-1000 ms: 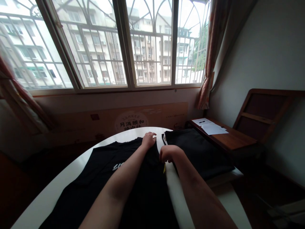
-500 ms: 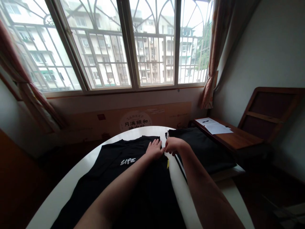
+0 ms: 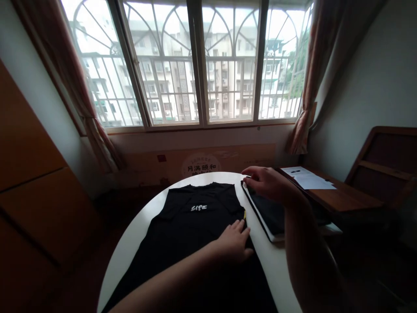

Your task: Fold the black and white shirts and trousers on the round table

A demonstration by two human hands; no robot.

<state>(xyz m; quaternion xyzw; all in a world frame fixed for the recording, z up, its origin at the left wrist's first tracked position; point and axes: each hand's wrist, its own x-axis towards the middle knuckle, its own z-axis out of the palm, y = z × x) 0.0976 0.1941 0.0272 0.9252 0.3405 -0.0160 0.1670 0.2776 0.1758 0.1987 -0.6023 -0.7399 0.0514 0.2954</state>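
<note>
A black T-shirt [image 3: 195, 230] with a small white print lies flat on the round white table [image 3: 122, 252]. My left hand [image 3: 235, 241] rests on the shirt near its right edge, palm down with the fingers spread. Just beyond those fingertips a small yellow tag [image 3: 245, 214] sticks out from the shirt's side. My right hand [image 3: 270, 182] is over the far left corner of a folded black cloth pile [image 3: 267, 213], its index finger stretched out and apart from the lower fingers. Whether it touches the cloth is hard to see. A small whitish piece [image 3: 245, 185] shows below its fingertips.
To the right is a wooden side table [image 3: 355, 195] with white papers [image 3: 309, 177] and a pen on it. A wooden chair [image 3: 384, 148] stands behind that. Beyond the round table are a printed cardboard panel [image 3: 228, 158] and a barred window with tied curtains [image 3: 301, 130].
My left hand has slid from the shirt's far right corner down its right side. My right hand has left that corner and moved right, over the folded pile. The camera view has turned left.
</note>
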